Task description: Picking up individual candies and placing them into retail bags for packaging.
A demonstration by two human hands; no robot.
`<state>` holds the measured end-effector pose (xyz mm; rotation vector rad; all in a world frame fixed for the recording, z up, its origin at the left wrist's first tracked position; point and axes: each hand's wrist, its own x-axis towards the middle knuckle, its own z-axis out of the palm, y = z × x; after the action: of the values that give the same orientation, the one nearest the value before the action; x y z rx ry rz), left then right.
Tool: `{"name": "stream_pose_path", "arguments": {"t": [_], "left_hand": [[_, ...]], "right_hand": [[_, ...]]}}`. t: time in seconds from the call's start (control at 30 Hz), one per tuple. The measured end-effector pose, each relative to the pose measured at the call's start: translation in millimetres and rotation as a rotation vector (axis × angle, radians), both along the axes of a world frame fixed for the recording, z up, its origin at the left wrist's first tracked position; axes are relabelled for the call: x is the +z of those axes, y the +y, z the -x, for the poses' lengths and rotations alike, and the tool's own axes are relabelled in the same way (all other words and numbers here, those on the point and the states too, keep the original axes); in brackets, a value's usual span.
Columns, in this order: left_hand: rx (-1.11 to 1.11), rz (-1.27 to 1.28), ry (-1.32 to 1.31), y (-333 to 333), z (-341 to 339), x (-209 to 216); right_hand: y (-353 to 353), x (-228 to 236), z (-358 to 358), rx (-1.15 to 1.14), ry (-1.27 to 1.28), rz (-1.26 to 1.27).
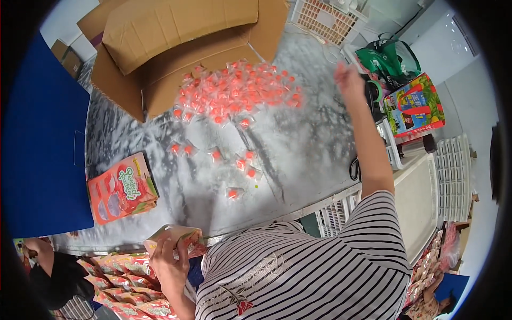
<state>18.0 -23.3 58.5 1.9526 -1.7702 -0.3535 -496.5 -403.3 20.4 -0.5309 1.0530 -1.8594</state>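
My left hand (169, 261) grips a pink snack pouch (194, 240) at the table's near edge, fingers wrapped over its side. My right arm stretches forward and to the right. At its end, my right hand (349, 82) is smeared by motion above the table's right side, so its fingers cannot be made out. A large heap of small red-orange sweets in clear wrappers (234, 90) lies at the mouth of a cardboard box (181, 45). Several loose wrapped sweets (215, 154) are scattered nearer to me. A flat stack of pink pouches (122, 189) rests at the left.
Several filled pouches (128, 282) stand in rows below the table edge. A blue panel (45, 144) borders the left. On the right are a green bag (386, 61), a colourful bag (415, 106), scissors (354, 168) and a white basket (328, 21). Other people show at both lower corners.
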Motion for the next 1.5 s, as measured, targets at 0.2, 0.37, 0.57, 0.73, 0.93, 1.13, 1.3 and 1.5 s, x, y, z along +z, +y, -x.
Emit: {"name": "stream_pose_path", "arguments": {"t": [0.2, 0.37, 0.57, 0.73, 0.93, 1.13, 1.3, 1.5], "left_hand": [[0.032, -0.042, -0.085, 6, 4, 5], [0.006, -0.014, -0.012, -2, 4, 8], [0.085, 0.041, 0.010, 7, 4, 11], [0.075, 0.031, -0.057, 11, 4, 9], [0.066, 0.028, -0.074, 14, 6, 7], [0.078, 0.033, -0.053, 13, 3, 5], [0.065, 0.018, -0.046, 5, 5, 3], [0.037, 0.015, -0.017, -2, 5, 3]], "right_hand": [[17, 2, -54, 0.081, 0.046, -0.203], [91, -63, -154, 0.675, 0.531, -0.099], [138, -78, -262, 0.899, 0.923, 0.024], [132, -79, -329, 0.813, 1.255, 0.466], [124, -89, -376, 0.775, 1.604, 0.528], [146, -81, -321, 1.035, 1.614, 0.572], [144, -71, -241, 0.977, 1.190, 0.195], [170, -70, -197, 0.790, 1.404, 0.183]]}}
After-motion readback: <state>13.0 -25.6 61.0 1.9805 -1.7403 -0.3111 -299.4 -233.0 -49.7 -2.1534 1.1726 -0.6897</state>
